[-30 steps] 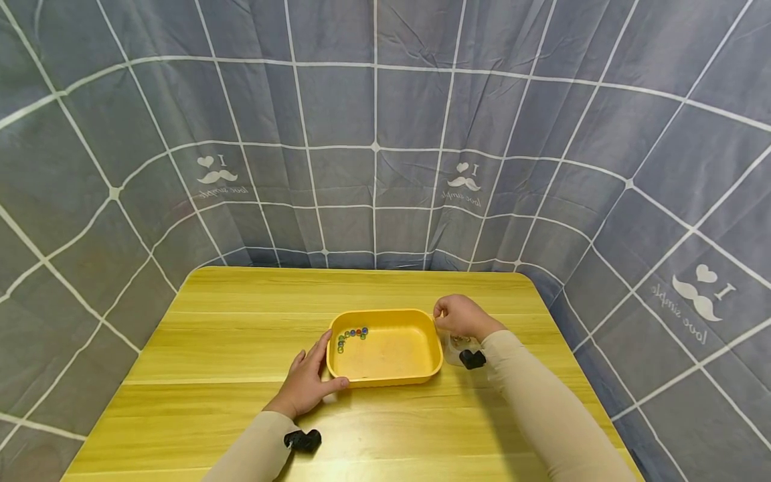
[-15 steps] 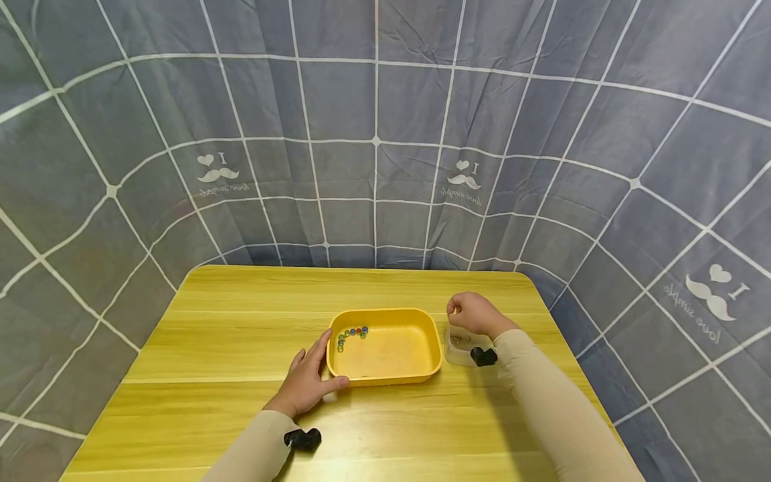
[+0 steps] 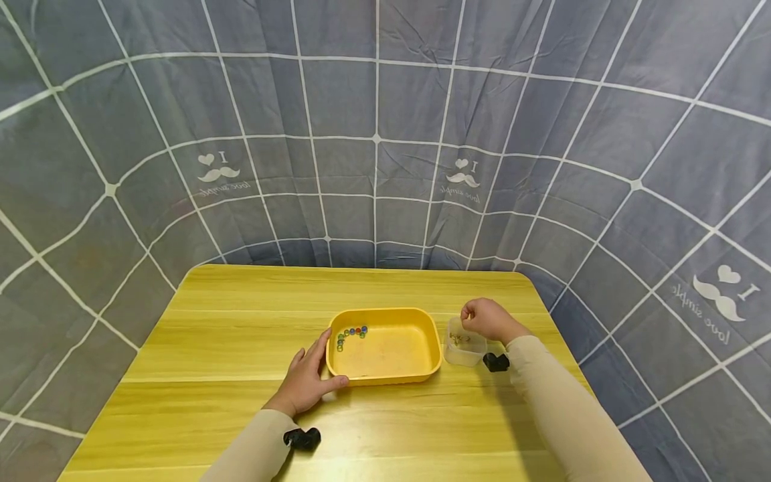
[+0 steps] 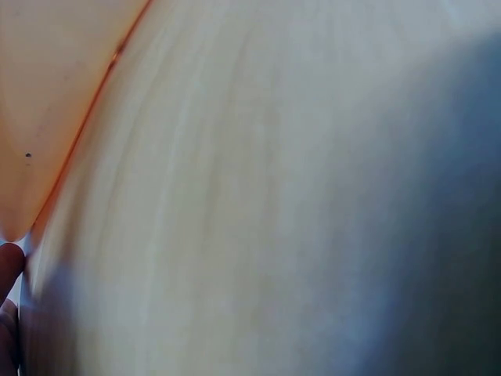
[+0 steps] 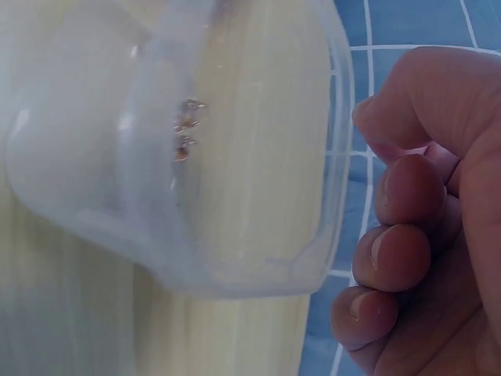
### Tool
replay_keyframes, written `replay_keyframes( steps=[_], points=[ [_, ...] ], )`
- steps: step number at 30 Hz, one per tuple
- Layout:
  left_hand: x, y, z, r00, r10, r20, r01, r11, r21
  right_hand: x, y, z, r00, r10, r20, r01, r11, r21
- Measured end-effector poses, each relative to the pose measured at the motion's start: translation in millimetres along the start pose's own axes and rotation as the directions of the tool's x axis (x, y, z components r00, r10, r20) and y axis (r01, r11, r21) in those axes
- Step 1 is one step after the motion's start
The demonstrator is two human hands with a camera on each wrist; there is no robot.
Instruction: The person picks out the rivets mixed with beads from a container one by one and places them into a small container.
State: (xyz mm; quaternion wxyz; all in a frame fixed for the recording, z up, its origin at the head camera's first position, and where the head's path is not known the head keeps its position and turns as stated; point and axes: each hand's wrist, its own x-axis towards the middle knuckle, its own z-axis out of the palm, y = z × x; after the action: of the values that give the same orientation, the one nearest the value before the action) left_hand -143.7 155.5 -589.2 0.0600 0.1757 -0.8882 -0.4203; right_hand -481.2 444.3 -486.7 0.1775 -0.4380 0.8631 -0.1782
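Observation:
A yellow plastic tray [image 3: 385, 351] sits mid-table. Along its left side, several coloured glass marbles [image 3: 352, 332] form a curved line. My left hand [image 3: 306, 383] rests against the tray's left end, fingers spread along the rim and thumb at the near corner. To the right of the tray stands a clear plastic container [image 3: 465, 358] with several small brass-coloured metal bits [image 5: 188, 129] inside. My right hand [image 3: 490, 320] is at this container's far right rim, its fingers curled in. In the right wrist view nothing shows between thumb and fingers, though the finger insides are partly hidden.
The wood-grain table [image 3: 241, 335] ends at a back edge with rounded corners. A grey-blue curtain [image 3: 337, 167] with white lines hangs behind it and down both sides. Black wrist cameras [image 3: 302, 439] are on both sleeves.
My right hand has moved right, from beside the tray's right end across the container to its far right rim, uncovering more of the container. The left hand, tray and marbles stay put.

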Motion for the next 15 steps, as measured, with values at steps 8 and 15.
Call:
replay_keyframes(
  steps=[8, 15],
  points=[
    [-2.5, 1.8, -3.0, 1.000, 0.014, -0.020, -0.014, 1.000, -0.004, -3.2, 4.2, 4.4, 1.000, 0.020, 0.012, -0.019, 1.000, -0.004],
    [-3.5, 2.4, -4.9, 1.000, 0.017, -0.017, -0.017, 1.000, 0.003, -4.7, 3.6, 6.6, 1.000, 0.022, 0.014, -0.022, 1.000, 0.003]
  ],
)
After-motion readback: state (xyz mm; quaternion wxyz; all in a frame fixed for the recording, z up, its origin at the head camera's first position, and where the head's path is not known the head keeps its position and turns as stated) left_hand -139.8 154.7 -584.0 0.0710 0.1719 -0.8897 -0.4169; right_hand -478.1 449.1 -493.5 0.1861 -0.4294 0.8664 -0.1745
